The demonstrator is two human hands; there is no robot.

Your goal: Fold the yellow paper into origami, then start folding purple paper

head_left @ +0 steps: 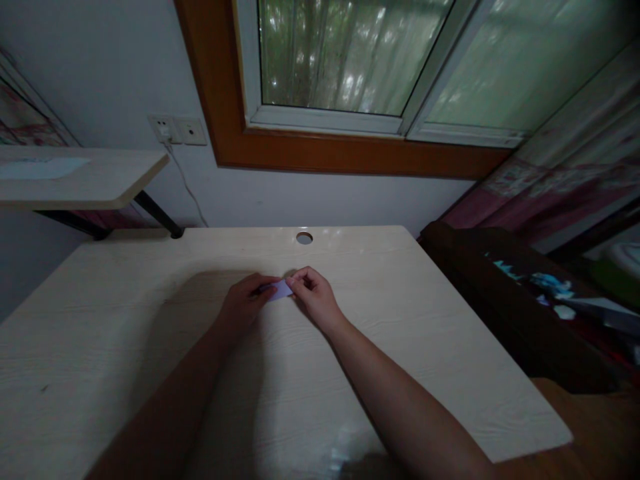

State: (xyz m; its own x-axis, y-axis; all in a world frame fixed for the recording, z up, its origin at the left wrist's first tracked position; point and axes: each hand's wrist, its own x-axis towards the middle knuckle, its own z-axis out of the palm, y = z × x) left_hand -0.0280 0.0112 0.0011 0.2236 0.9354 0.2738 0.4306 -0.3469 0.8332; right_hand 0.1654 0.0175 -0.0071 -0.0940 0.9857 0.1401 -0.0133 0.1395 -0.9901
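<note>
A small piece of purple paper [281, 290] is stretched between my two hands, just above or on the desk. My left hand [247, 297] pinches its left end between thumb and fingers. Its right end sits in the pinch of my right hand [313, 293], whose other fingers are curled. Part of the paper is covered by my fingers, so its full shape is hidden. Whether it is folded I cannot tell. Both forearms reach across the pale wood-grain desk [390, 320], casting shadows to the left.
Behind my hands the desk has a round cable hole [305, 238]. A raised shelf [100, 180] on black legs stands at the back left, bearing a white sheet [45, 168]. A white cord [187, 183] hangs from the wall socket [177, 130]. Dark furniture [505, 307] with clutter stands right.
</note>
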